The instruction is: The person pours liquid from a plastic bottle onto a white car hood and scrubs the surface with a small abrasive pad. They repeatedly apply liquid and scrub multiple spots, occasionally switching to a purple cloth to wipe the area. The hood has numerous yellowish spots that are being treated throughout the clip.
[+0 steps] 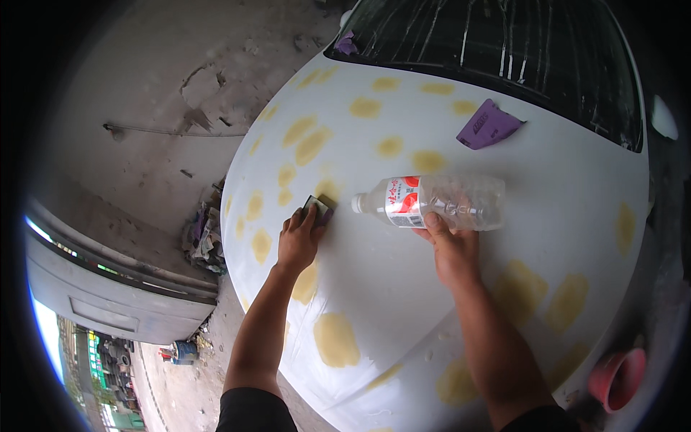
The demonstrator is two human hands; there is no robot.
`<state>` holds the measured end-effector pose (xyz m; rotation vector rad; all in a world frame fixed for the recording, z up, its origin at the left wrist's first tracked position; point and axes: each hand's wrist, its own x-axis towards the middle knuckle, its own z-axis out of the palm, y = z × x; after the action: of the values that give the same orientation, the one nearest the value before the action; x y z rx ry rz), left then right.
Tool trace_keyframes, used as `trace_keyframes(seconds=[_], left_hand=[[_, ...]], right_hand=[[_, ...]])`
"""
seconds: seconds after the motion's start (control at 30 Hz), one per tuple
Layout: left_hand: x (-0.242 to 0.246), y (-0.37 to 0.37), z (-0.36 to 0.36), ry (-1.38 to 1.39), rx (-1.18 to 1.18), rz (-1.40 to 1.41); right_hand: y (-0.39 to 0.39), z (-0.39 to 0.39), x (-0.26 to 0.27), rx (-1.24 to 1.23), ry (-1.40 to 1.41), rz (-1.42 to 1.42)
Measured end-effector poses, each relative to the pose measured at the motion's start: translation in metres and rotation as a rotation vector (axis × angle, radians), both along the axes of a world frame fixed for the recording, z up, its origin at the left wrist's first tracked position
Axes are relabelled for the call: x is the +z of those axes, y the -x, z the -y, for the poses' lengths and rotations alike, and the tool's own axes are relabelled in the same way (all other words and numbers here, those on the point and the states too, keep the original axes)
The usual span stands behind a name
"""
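The white hood of a car [367, 259] spreads out before me, dotted with yellowish filler patches [336, 340]. My left hand [300, 237] presses a small dark sanding block [318, 209], with purple abrasive paper along its edge, onto the hood beside one patch. In my right hand [451, 248] is a clear plastic bottle [464, 202] with a red and white label. It lies sideways over the hood, its white cap end towards the sanding block. A folded sheet of purple sandpaper [488, 125] rests on the hood near the windshield.
Above the hood is the dark windshield [486, 48], streaked with whitish runs; a purple scrap [346, 43] sits at its left corner. A red bucket [618, 380] stands at lower right. Crumpled waste [208, 237] lies by the wall at left, with a blue can [184, 351] farther down.
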<state>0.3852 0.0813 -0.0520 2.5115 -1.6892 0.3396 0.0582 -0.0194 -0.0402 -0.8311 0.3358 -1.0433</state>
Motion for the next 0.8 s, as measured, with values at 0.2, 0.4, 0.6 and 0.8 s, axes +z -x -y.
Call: trace_keyframes(seconds=[0.2, 0.4, 0.6, 0.8], left_hand=[[0.002, -0.01, 0.026, -0.01, 0.116, -0.055], [0.0, 0.008, -0.006, -0.012, 0.049, -0.038], [0.008, -0.004, 0.021, 0.004, 0.153, -0.052], [0.007, 0.009, -0.002, -0.092, 0.172, -0.006]], right_hand=[[-0.001, -0.002, -0.003, -0.033, 0.025, -0.02], [-0.001, -0.002, -0.001, -0.068, 0.04, 0.006], [-0.003, -0.003, -0.003, -0.093, 0.026, -0.027], [-0.001, -0.004, 0.0, -0.084, -0.004, 0.015]])
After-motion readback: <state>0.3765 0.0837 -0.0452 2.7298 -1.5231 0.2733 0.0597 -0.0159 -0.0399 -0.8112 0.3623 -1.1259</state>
